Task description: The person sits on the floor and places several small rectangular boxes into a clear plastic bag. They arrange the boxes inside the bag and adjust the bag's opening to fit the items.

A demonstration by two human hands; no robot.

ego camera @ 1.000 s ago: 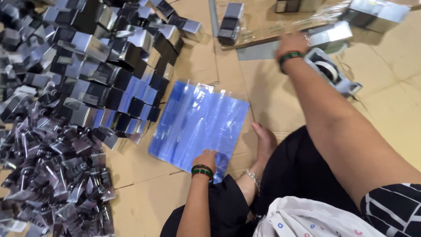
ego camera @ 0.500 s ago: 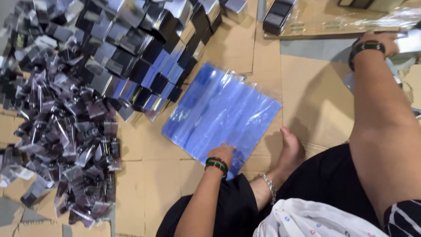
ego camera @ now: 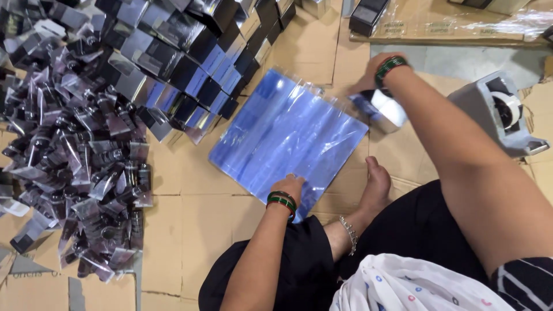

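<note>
Flattened brown cardboard sheets [ego camera: 190,224] cover the floor across the whole frame. A large heap of small dark tubes in glossy clear wrappers [ego camera: 75,155] fills the left side. Above it, along the upper left and upper centre, lies a pile of rectangular cartons [ego camera: 184,63] with black and mirror-silver faces, several reflecting blue.

At frame centre a stack of clear, blue-tinted plastic sheets [ego camera: 288,135] lies flat on the cardboard, roughly square and turned diagonally, with a glossy, slightly rippled surface. The left hand [ego camera: 290,187], with green and red bangles at the wrist, rests flat on the stack's lower corner, fingers pressing down.

The right hand [ego camera: 371,72], with similar bangles, is closed around one silver carton [ego camera: 383,109] at the stack's upper right edge; the carton is shiny and box-shaped.

A grey tape dispenser [ego camera: 501,112] holding a roll stands at the right edge. A bare foot [ego camera: 374,187] with an anklet rests just beside the stack's lower right side.
</note>
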